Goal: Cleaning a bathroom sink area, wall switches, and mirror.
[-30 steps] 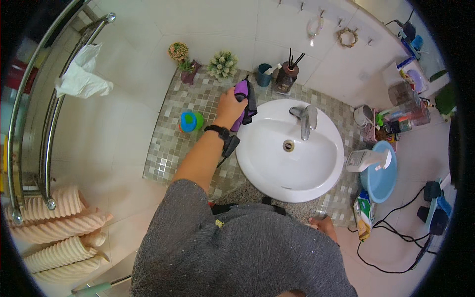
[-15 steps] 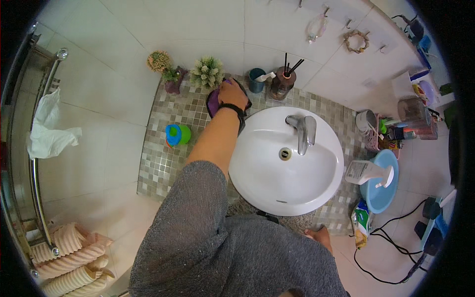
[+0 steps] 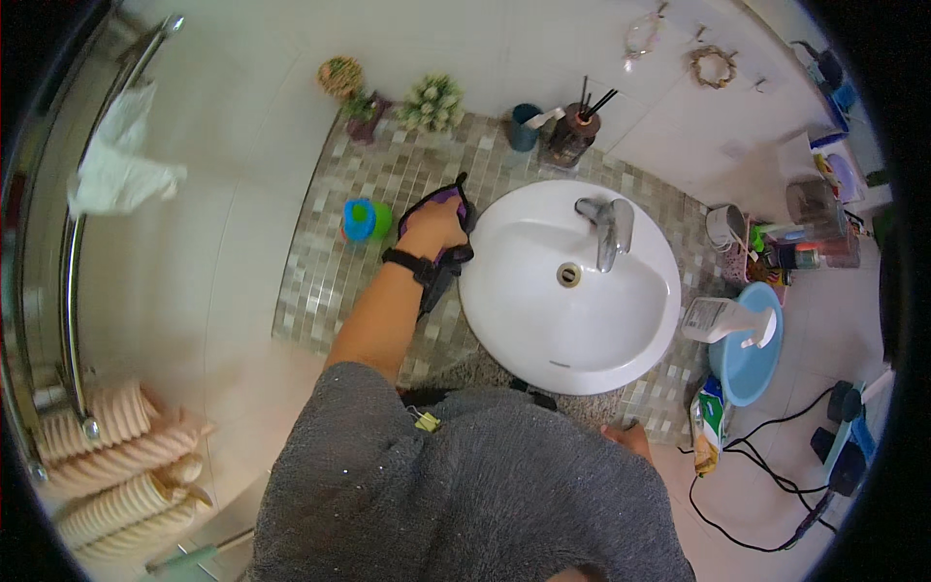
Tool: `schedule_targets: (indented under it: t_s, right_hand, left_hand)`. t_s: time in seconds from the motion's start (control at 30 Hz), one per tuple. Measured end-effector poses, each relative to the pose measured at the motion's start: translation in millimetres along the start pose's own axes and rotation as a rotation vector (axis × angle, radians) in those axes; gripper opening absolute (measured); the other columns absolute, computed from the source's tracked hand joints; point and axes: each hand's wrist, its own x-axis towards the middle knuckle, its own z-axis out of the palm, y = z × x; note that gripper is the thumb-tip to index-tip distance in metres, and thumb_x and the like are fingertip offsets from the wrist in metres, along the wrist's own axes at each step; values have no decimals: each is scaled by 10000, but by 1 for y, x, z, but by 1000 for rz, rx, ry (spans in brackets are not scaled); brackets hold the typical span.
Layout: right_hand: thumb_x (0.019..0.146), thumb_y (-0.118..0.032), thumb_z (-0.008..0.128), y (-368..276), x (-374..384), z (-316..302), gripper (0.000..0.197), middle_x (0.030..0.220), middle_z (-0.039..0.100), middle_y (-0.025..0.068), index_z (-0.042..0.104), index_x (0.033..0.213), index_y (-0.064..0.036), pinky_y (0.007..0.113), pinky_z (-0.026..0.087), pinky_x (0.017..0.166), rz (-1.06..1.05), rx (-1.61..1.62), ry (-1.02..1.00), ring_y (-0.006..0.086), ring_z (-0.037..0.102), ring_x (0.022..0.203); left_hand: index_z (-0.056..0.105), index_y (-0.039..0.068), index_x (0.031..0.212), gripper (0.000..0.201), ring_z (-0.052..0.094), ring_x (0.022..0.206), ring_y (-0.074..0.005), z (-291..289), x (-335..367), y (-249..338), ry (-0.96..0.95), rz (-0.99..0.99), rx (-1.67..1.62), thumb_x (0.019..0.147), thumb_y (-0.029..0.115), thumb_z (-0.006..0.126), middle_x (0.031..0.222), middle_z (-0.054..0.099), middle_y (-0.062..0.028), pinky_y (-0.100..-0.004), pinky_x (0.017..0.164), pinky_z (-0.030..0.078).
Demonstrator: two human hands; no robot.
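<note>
My left hand (image 3: 438, 228) presses a purple cloth with black edging (image 3: 454, 194) onto the tiled counter (image 3: 339, 291), left of the white sink (image 3: 621, 364). Its fingers are closed on the cloth, and a dark part of it trails below the wrist. A black band circles that wrist. Just left of the hand stands a small blue and green container (image 3: 373, 221). At the counter's front edge, right of the sink, is my right hand (image 3: 630, 441). It is partly hidden by my grey shirt, and its fingers cannot be made out clearly.
Along the back wall stand two potted plants (image 3: 432, 105), a dark cup with a toothbrush (image 3: 525, 129) and a reed diffuser (image 3: 572, 141). A tap (image 3: 609, 233) rises behind the basin. To the right are a spray bottle (image 3: 713, 318), a blue basin (image 3: 754, 373) and black cables (image 3: 756, 466).
My left hand has drawn the cloth from beside the plants back toward me, to a spot between the blue-green container and the sink. The view has shifted slightly.
</note>
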Motion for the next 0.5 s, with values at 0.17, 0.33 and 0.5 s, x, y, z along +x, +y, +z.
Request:
schedule_targets:
  t_s: [0.17,0.33,0.5]
  right_hand:
    - [666,-499,799,32,39,17,529,547,532,58,593,625,-14,336,417,459,-157,-48,124,159,506,488]
    - [694,-644,699,67,115,16,682,681,629,114,629,717,34,393,463,543,6,-542,73,220,582,563]
    - [686,-651,701,56,113,15,691,699,634,122,635,727,35,394,466,557,-62,-607,59,227,590,584]
  left_hand:
    - [418,219,1362,794,582,1058,-383,32,-104,-32,-64,-58,-34,629,215,721,1240,507,-230,-458,828,502]
    - [469,232,1313,712,598,995,-387,63,-190,-68,-23,-107,-89,650,166,718,1171,516,-238,-467,782,510]
    - [500,251,1281,618,592,1002,-376,103,-247,-153,144,-290,-36,698,179,691,1129,537,-222,-460,800,506]
